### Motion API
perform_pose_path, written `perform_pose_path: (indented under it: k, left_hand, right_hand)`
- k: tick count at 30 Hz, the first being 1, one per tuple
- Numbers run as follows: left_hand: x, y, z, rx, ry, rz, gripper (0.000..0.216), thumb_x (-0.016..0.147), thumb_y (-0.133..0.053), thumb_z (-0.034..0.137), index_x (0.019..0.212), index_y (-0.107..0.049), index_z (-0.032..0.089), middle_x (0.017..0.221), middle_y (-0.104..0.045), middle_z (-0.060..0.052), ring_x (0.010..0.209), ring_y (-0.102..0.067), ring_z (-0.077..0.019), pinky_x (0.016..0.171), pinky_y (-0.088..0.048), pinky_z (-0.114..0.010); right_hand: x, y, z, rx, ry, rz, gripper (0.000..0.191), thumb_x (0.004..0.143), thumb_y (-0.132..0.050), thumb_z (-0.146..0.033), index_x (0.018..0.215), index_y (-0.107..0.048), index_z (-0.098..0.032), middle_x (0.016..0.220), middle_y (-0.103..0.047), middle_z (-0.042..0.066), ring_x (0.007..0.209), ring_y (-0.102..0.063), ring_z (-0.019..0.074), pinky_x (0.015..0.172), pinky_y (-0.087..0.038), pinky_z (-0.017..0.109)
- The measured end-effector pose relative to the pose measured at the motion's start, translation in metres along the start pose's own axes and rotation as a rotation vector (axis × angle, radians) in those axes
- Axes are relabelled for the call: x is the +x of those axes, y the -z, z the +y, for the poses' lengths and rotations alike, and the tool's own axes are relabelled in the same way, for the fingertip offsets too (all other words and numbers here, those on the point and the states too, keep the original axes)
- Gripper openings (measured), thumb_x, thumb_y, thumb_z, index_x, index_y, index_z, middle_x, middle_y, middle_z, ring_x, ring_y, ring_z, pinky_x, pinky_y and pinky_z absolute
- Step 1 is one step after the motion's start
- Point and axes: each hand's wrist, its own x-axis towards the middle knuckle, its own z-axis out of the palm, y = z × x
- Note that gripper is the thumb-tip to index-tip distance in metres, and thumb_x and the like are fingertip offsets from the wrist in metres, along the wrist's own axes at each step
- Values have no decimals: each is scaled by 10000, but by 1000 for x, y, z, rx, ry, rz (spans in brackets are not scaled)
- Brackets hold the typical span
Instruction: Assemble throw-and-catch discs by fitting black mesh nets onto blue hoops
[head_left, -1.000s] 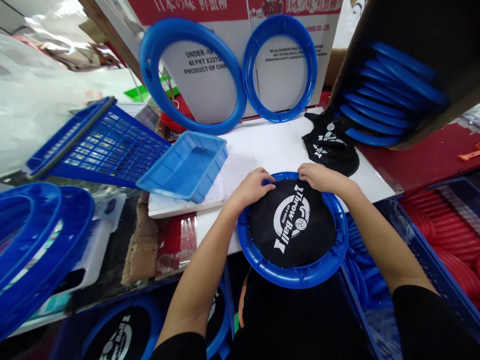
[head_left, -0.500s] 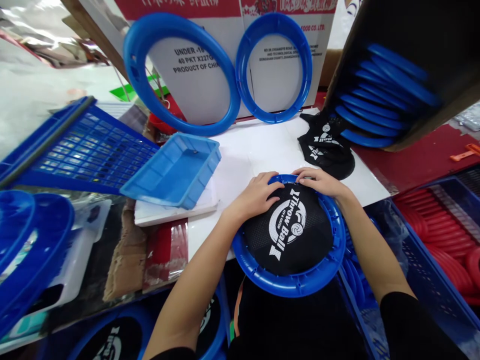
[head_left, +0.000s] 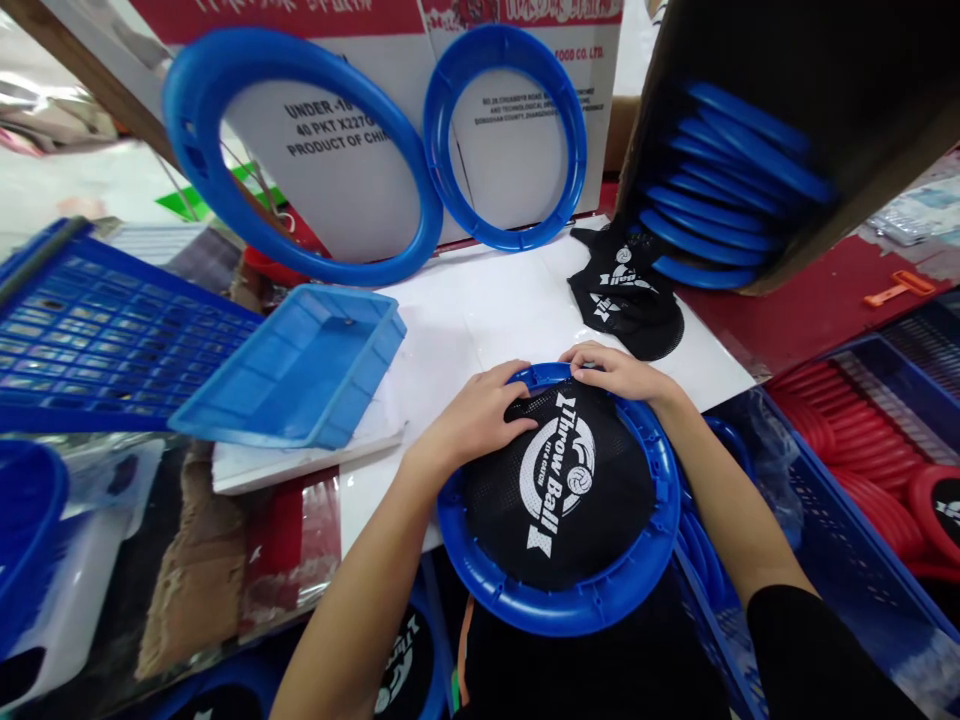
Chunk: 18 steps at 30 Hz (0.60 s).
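Observation:
A blue plastic ring (head_left: 551,610) lies tilted at the table's near edge, close to my body. Inside it sits a black mesh disc (head_left: 487,520) printed "Throw Ball" in white. My left hand (head_left: 484,415) grips the ring's far left side, with its thumb lying over the mesh. At the far rim, the fingers of my right hand (head_left: 619,375) are closed on the ring and the mesh edge. A bare stretch of rim shows between the two hands. What lies beneath the fingertips is hidden.
Two blue rings (head_left: 506,235) lean against a printed carton (head_left: 360,200). More black mesh discs (head_left: 630,300) lie on the white board (head_left: 480,310). A blue tray (head_left: 292,370) stands left. An open box (head_left: 840,240) holds stacked blue rings; a crate (head_left: 825,510) with red rings stands lower right.
The view has shifted, so the background sits further left. Both hands stay at the ring's far rim, and a little more bare rim and mesh edge shows between them.

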Motion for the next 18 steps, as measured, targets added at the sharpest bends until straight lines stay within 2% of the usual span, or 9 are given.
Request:
perform_pose_path:
  k: [8, 11, 13, 18]
  left_hand:
    - [0, 0, 1, -97, 23, 17, 255, 891, -740, 291, 1085, -588, 226, 1485, -567, -129, 1375, -560, -309, 1181, -461, -504]
    - [3, 0, 4, -104, 38, 47, 103, 979, -630, 307, 1030, -595, 225, 1428, -607, -118, 1323, -594, -292, 1157, -478, -496]
    - [6, -1, 5, -104, 63, 87, 91, 1021, -553, 288, 989, -604, 219, 1389, -628, -117, 1293, -610, -281, 1144, -485, -489]
    - [10, -4, 7, -136, 98, 158, 94, 1017, -574, 260, 951, -630, 223, 1325, -660, -93, 1243, -636, -257, 1118, -505, -466]
  right_hand:
    - [0, -6, -2, -45, 25, 38, 208, 1009, -508, -386, 935, -602, -216, 1233, -691, 108, 1214, -598, 251, 1128, -443, 487]
    - [0, -9, -4, -72, 32, 78, 161, 997, -509, -333, 911, -586, -221, 1179, -696, 105, 1155, -618, 246, 1092, -471, 476]
    - [0, -10, -5, -88, 46, 92, 133, 976, -522, -291, 871, -570, -224, 1151, -698, 104, 1128, -623, 246, 1074, -480, 475]
    - [0, -11, -9, -108, 75, 91, 138, 973, -534, -277, 865, -600, -223, 1133, -693, 106, 1146, -618, 258, 1083, -473, 493]
